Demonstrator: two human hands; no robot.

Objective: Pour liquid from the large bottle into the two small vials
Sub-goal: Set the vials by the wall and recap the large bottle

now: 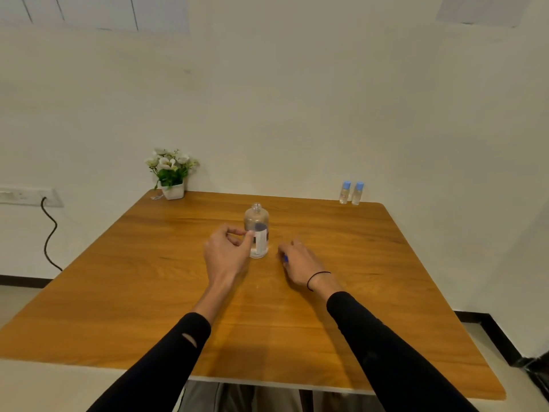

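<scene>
A large clear bottle stands upright and uncapped in the middle of the wooden table, with a little liquid at its bottom. My left hand is just left of it, thumb tip touching its label and fingers loosely curled. To the bottle's right, my right hand rests low on the table and grips a small blue thing, mostly hidden. Two small vials with blue caps stand side by side at the far right corner.
A white pot of artificial flowers sits at the table's far left corner against the wall. A wall socket with a black cable is left of the table. The table's right edge drops to the floor.
</scene>
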